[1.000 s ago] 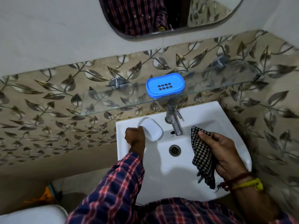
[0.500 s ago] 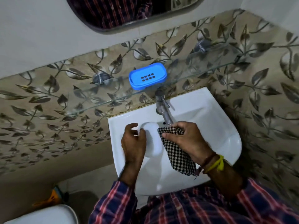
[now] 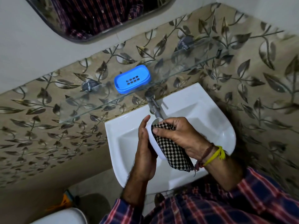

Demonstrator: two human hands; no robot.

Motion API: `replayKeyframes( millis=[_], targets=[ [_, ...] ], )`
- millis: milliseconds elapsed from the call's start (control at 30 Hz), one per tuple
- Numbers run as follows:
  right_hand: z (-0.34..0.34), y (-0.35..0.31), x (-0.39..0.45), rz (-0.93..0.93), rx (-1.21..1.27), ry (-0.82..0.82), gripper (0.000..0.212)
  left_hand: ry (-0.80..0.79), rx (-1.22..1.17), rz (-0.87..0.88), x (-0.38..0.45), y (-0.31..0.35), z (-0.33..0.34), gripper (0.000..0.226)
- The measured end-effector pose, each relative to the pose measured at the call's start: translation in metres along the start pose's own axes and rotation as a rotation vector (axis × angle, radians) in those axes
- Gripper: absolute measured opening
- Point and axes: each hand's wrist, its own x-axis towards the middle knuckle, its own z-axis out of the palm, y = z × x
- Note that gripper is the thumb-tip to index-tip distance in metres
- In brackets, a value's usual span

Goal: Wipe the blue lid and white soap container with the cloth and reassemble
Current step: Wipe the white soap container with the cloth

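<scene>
Over the white sink basin (image 3: 215,126), my left hand (image 3: 144,151) cradles the white soap container (image 3: 153,143) from the left side, its fingers lying along the container's edge and its thumb hooked under the near end. My right hand (image 3: 178,135) grips the black-and-white checked cloth (image 3: 173,151) and presses it into the container; the cloth's loose end hangs toward me. The blue lid (image 3: 132,79), with its drain slots up, lies apart on the glass shelf (image 3: 97,104) above the sink.
A chrome tap (image 3: 152,105) stands at the back of the sink, just beyond my hands. A mirror (image 3: 97,18) hangs above the leaf-patterned tiles. The white edge of a toilet (image 3: 64,217) and an orange object (image 3: 64,201) lie at the lower left on the floor.
My left hand lifted the white container from the sink's rim to above the basin. My right hand brought the cloth over and now presses it into the container.
</scene>
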Motion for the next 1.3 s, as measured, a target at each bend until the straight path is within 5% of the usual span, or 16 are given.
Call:
replayKeyframes(
  millis=[233,400,867,1033,1167,1300],
  targets=[
    [0.007,-0.012,-0.009,-0.045,-0.102,0.153,0.012,0.077,-0.013,-0.025,-0.005,-0.003,0.006,0.066],
    [0.017,-0.007,-0.014,0.107,0.158,0.051,0.016,0.100,-0.063,-0.037,-0.010,-0.001,0.016,0.062],
    [0.019,-0.011,-0.010,-0.079,-0.037,-0.156,0.017,0.040,-0.124,-0.094,0.003,0.016,0.003,0.060],
    [0.020,-0.011,-0.002,-0.026,0.069,-0.002,0.014,0.061,-0.098,-0.138,-0.001,0.006,0.004,0.072],
    [0.021,-0.009,-0.010,-0.105,-0.171,-0.134,0.009,0.010,-0.124,-0.109,0.005,0.016,-0.008,0.058],
    [0.021,-0.009,-0.002,-0.141,-0.145,-0.043,0.011,0.049,-0.108,-0.157,0.005,0.012,-0.002,0.064]
  ],
)
